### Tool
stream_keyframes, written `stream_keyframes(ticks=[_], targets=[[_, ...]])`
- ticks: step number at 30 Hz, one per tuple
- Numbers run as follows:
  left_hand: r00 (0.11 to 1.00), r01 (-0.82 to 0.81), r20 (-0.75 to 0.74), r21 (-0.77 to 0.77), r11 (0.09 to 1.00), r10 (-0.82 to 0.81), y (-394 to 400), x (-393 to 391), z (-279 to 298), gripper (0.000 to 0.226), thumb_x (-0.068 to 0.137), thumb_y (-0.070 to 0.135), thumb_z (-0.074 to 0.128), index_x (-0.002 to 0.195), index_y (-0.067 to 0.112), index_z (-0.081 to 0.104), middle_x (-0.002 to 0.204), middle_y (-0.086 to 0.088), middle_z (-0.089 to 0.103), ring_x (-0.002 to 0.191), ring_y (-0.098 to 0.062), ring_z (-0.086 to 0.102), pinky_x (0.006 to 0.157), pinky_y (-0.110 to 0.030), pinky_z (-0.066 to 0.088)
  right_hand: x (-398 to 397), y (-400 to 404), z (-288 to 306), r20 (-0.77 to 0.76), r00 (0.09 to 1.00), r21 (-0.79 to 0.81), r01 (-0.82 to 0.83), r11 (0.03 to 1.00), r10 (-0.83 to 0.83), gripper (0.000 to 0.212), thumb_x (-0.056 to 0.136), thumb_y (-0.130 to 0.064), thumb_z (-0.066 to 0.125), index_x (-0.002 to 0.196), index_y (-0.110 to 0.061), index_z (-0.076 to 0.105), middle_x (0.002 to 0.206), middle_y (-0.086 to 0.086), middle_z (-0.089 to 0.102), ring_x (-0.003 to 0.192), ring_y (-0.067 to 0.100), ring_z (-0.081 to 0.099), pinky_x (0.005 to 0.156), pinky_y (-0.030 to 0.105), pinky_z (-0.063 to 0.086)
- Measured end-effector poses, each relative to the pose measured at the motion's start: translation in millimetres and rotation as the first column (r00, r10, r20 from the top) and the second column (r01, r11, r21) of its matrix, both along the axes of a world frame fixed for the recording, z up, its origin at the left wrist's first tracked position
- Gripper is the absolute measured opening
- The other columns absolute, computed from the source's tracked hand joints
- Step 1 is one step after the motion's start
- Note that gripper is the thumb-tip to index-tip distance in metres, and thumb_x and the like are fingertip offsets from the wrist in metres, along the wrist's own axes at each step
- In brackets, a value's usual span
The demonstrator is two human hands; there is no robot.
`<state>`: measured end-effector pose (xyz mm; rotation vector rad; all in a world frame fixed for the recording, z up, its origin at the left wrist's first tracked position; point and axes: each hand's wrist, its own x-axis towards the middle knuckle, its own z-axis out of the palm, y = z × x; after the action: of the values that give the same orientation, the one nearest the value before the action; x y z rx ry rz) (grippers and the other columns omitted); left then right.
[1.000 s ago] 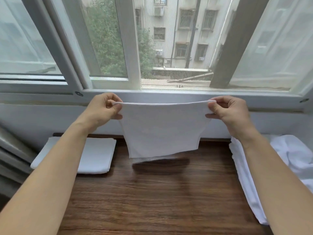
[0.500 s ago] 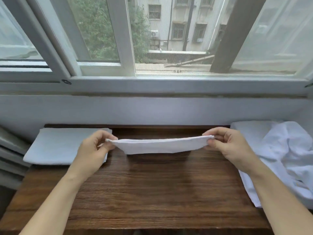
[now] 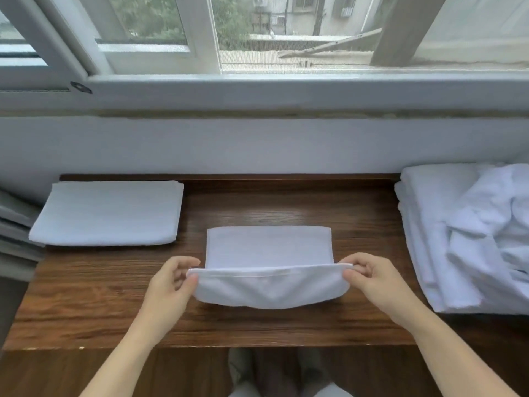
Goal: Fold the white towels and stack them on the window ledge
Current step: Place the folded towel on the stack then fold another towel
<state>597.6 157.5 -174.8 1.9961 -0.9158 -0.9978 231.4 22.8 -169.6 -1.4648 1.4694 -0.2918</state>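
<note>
At the far left of the wooden table (image 3: 286, 328), a folded towel (image 3: 107, 213) is laid flat, its left edge hanging slightly past the table's side. Nearer and toward the middle, the left hand (image 3: 169, 285) is seen with thumb and fingers pinched on the left corner of a white towel (image 3: 267, 247). The far part of this towel is spread flat on the table at its centre, well apart from the folded one, while the near part is lifted off the wood and doubled over, so that a soft bulge hangs toward the person between the two corners. The raised edge is stretched in a nearly straight line from one hand to the other. The opposite corner is pinched by the right hand (image 3: 372, 279), the fingers curled round the hem.

At the right end of the table, a pile of unfolded white towels (image 3: 469, 236) is heaped, crumpled on top and layered at its left side, extending out of view to the right. Beyond the table, a pale wall is seen beneath the window frame (image 3: 286, 90). Below the near table edge, blurred feet are partly visible.
</note>
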Motion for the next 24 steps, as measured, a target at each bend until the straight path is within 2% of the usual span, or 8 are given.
stream_keyframes(ticks=[6,9,13,16,18,21,23,24], targets=[[0.992,-0.124,0.005,-0.01,0.992,0.124,-73,7,-36,0.022,0.1,0.019,0.061,0.121,0.028,0.057,0.111,0.002,0.066,0.104,-0.014,0.065,0.087,-0.031,0.054,34,-54,-26,0.036,0.986,-0.029,0.163,0.986,-0.162,0.009,0.102,-0.016,0.064,0.108,-0.018,0.071,0.101,-0.002,0.074,0.095,0.013,0.071,0.075,0.031,0.056],[0.988,-0.123,0.099,0.039,0.992,0.118,-98,9,-59,0.025,0.102,0.025,0.059,0.126,0.024,0.053,0.105,0.003,0.062,0.096,-0.009,0.061,0.074,-0.024,0.047,48,-78,-53,-0.031,0.979,-0.033,0.202,0.979,-0.203,0.01,0.101,-0.019,0.064,0.108,-0.015,0.069,0.101,0.002,0.072,0.094,0.015,0.068,0.082,0.037,0.057],[0.977,-0.177,0.13,0.075,0.981,0.166,-114,9,-80,0.031,0.102,0.026,0.06,0.132,0.018,0.052,0.099,0.008,0.06,0.095,-0.012,0.061,0.077,-0.026,0.044,60,-97,-82,-0.126,0.953,-0.03,0.273,0.961,-0.275,0.011,0.099,-0.025,0.064,0.107,-0.018,0.068,0.097,-0.003,0.067,0.094,0.018,0.066,0.086,0.043,0.06],[0.969,-0.211,0.144,0.075,0.975,0.199,-118,6,-90,0.028,0.103,0.024,0.06,0.129,0.017,0.054,0.107,0.0,0.065,0.101,-0.018,0.062,0.07,-0.019,0.041,62,-98,-94,-0.156,0.94,-0.045,0.302,0.952,-0.305,0.017,0.1,-0.024,0.064,0.114,-0.015,0.066,0.091,-0.006,0.063,0.087,0.013,0.062,0.081,0.036,0.055],[0.961,-0.228,0.174,0.055,0.972,0.216,-119,2,-92,0.027,0.102,0.024,0.06,0.127,0.015,0.055,0.113,-0.003,0.064,0.104,-0.02,0.063,0.073,-0.019,0.044,65,-94,-95,-0.181,0.937,-0.073,0.29,0.954,-0.299,0.022,0.102,-0.024,0.061,0.122,-0.013,0.064,0.093,-0.005,0.063,0.091,0.015,0.063,0.079,0.033,0.05],[0.866,-0.101,0.489,-0.04,0.994,0.107,-115,-6,-102,0.033,0.098,0.017,0.062,0.129,0.01,0.055,0.133,-0.01,0.052,0.122,-0.03,0.054,0.101,-0.04,0.048,74,-81,-98,-0.336,0.91,-0.344,0.122,0.931,-0.243,0.032,0.099,-0.019,0.062,0.129,-0.009,0.058,0.116,0.01,0.062,0.111,0.032,0.059,0.092,0.047,0.052],[0.71,0.176,0.702,-0.106,0.979,-0.052,-113,-22,-111,0.035,0.095,0.011,0.062,0.129,0.004,0.058,0.144,-0.02,0.049,0.135,-0.037,0.045,0.111,-0.05,0.039,90,-66,-103,-0.448,0.889,-0.535,-0.186,0.824,-0.091,0.037,0.093,-0.014,0.064,0.129,-0.005,0.06,0.12,0.02,0.061,0.11,0.041,0.058,0.092,0.052,0.05],[0.647,0.349,0.748,-0.123,0.929,-0.145,-113,-34,-116,0.035,0.096,0.01,0.06,0.129,0.001,0.059,0.147,-0.023,0.049,0.138,-0.04,0.042,0.113,-0.052,0.037,102,-57,-107,-0.461,0.887,-0.578,-0.321,0.75,0.024,0.038,0.092,-0.015,0.063,0.128,-0.002,0.062,0.123,0.023,0.061,0.111,0.045,0.058,0.092,0.054,0.05]])
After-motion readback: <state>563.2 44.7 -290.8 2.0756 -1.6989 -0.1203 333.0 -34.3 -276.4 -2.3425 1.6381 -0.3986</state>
